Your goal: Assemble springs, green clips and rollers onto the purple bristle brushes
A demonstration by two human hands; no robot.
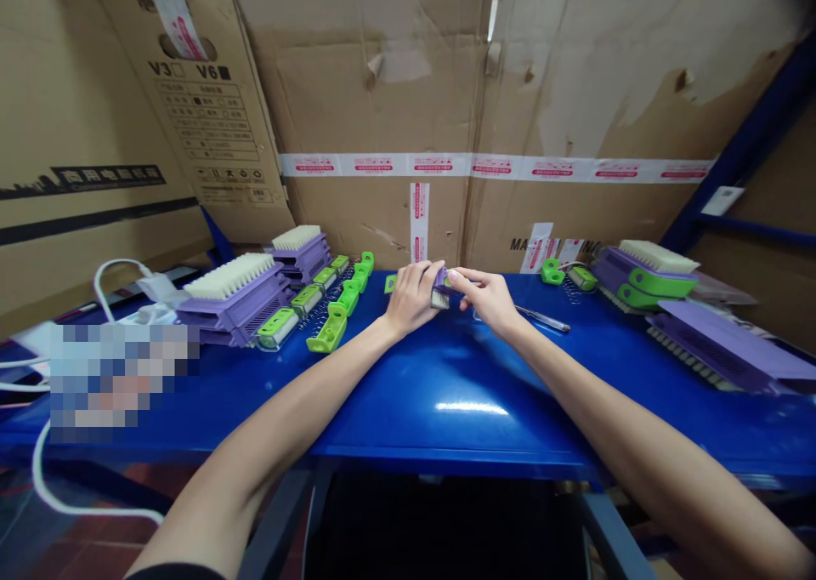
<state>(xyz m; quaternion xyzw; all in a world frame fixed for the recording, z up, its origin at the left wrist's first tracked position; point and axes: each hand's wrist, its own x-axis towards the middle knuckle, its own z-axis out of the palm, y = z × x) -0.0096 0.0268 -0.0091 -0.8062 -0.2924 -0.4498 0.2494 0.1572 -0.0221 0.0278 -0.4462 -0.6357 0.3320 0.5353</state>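
Over the back middle of the blue table, my left hand [411, 297] is closed over a purple brush with pale bristles [439, 300]. My right hand [490, 301] pinches its right end, thumb and fingers pressed to the purple plastic. Much of the brush is covered by my fingers. A bright green piece [390, 284] sticks out left of my left hand; whether it joins the brush I cannot tell. Just right of my right hand lies a slim tool with a shiny handle [545, 318], its kind unclear.
Stacked purple brushes [233, 304] stand left, beside green-and-clear blocks [278, 326], springs and green brackets [328, 329]. More brushes [656, 261] and a purple bristled part [733, 346] lie right. White cables [48, 478] run at the left; cardboard [370, 95] walls the back.
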